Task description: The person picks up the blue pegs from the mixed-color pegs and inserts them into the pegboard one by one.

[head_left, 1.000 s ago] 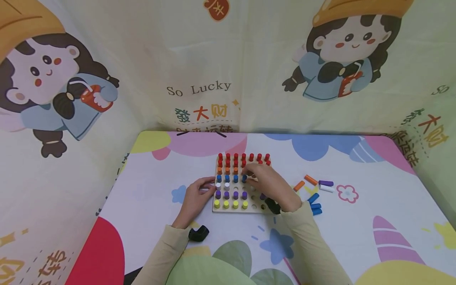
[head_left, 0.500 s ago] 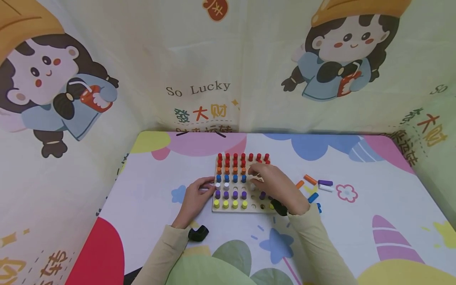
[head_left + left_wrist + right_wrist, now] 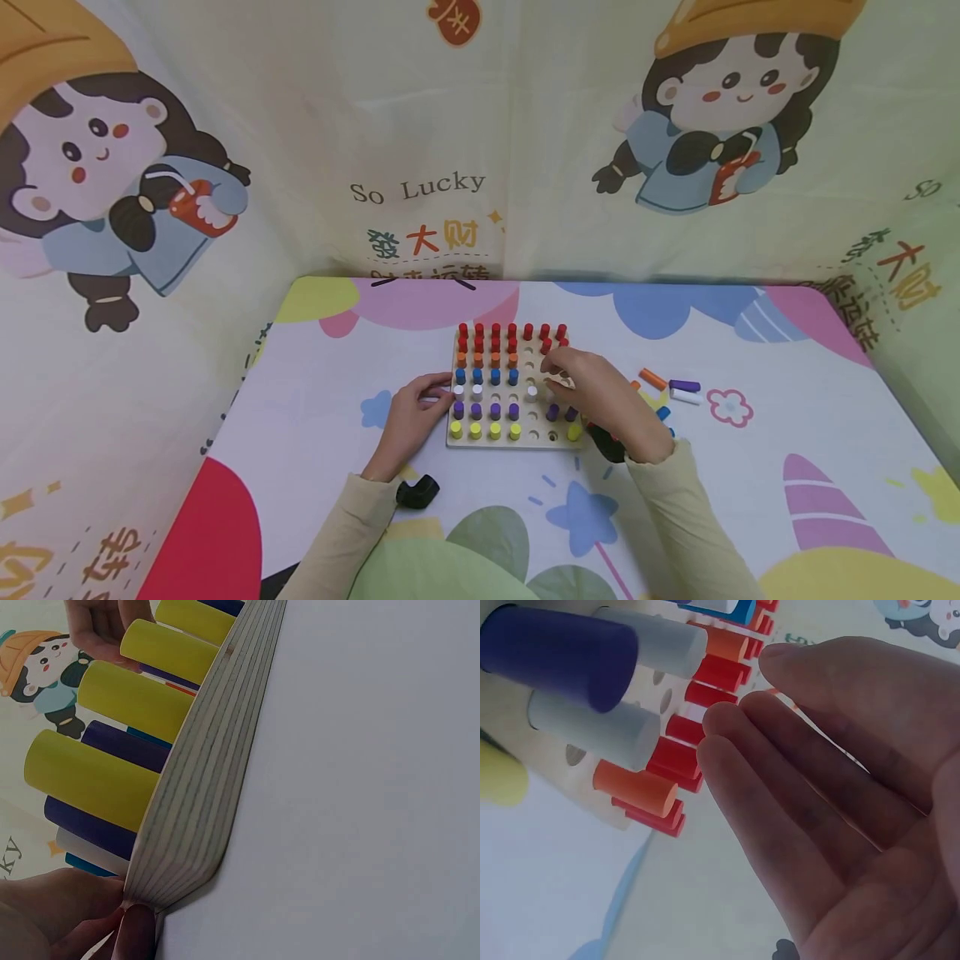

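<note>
A wooden pegboard [image 3: 491, 446] lies on the table, with upright pegs in rows of red, orange, blue, white, purple and yellow. My left hand [image 3: 411, 422] grips its left edge; the left wrist view shows thumb and finger pinching the board near a corner, beside yellow pegs [image 3: 135, 701]. Over the board's right side, my right hand [image 3: 600, 396] has loosely bent fingers, thumb apart. Nothing is between them in the right wrist view, where the hand [image 3: 840, 787] is close to red pegs [image 3: 676, 761]. A white peg [image 3: 532, 393] stands left of its fingertips. Part of the board's right side is hidden.
Loose pegs lie right of the board: an orange peg [image 3: 653, 379], a purple peg [image 3: 685, 386], a white peg [image 3: 686, 397] and blue ones [image 3: 663, 413], partly covered by the right hand. A patterned curtain [image 3: 525, 167] rises behind the table.
My right hand has moved rightward across the board, uncovering a blue peg, then the white peg standing in the fifth column. My left hand has stayed on the board's edge.
</note>
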Demonstrator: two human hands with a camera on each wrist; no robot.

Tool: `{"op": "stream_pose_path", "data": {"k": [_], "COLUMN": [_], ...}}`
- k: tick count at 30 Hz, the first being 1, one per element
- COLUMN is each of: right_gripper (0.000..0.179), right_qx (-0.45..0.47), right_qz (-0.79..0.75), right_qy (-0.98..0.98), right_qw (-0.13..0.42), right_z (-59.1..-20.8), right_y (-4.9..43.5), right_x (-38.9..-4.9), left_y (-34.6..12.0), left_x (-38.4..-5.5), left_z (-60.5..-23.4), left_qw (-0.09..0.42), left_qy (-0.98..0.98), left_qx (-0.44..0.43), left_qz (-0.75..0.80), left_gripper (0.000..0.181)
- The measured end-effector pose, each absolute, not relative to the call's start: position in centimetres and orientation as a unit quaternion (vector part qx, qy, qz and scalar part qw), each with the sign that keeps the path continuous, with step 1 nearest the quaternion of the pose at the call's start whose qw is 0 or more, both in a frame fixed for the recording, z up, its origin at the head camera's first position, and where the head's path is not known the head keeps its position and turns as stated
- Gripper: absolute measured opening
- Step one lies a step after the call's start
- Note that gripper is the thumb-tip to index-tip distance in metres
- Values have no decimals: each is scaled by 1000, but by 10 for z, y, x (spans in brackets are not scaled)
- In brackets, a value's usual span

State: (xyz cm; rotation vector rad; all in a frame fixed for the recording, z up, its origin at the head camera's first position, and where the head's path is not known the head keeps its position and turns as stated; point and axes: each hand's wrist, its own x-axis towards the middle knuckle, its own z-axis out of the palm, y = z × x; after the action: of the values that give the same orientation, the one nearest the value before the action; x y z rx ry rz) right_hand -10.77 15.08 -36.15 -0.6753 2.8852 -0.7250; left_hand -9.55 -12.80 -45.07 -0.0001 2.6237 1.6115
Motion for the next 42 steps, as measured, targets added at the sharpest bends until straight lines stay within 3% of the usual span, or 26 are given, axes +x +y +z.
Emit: {"op": "stream_pose_path", "data": {"k": [24, 42], "right_gripper": [29, 26], "right_qx": [-185, -175], "right_qz": [-226, -223], "right_qy": [955, 959], "right_qw": [52, 20], "right_z": [-359, -367], "right_y": [180, 214], "right_x": [-93, -89], "left_y": [-128, -128], "left_x": [-95, -95], "left_z": [-451, -453], "left_qw": [34, 31], "left_qy": [850, 851], "left_qx": [-4, -2], "left_qz": [525, 524], "left_gripper": [36, 36]}}
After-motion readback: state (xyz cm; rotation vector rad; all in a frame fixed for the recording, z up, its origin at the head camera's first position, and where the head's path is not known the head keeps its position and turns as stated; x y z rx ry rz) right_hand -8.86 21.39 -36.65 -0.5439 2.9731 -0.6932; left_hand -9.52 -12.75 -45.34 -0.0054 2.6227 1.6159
